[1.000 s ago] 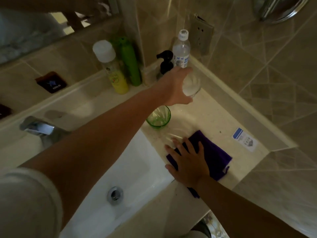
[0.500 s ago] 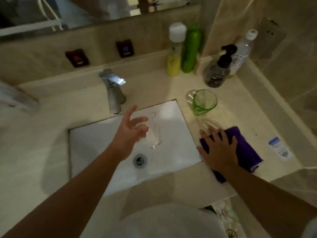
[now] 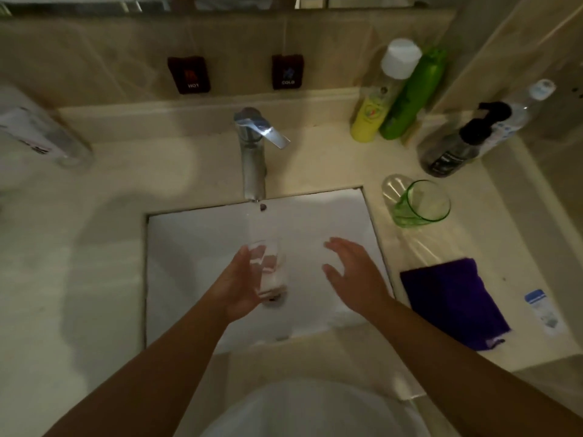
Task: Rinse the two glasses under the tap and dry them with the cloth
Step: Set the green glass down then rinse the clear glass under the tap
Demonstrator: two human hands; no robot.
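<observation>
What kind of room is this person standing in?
Most likely a bathroom, perhaps a hotel's: a white basin set into a stone counter under a tap, toiletry bottles in the corner, and hot and cold signs on the wall.

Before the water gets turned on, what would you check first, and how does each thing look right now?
1. Clear glass held firmly: ok, the left hand grips its side.
2. Glass below the tap spout: ok, it sits over the sink, in front of the spout.
3. Right hand free for the lever: ok, open, holding nothing.
4. Water running: not ok, no stream visible.
5. Green glass safe: ok, upright on the counter.
6. Purple cloth within reach: ok, beside the sink.
</observation>
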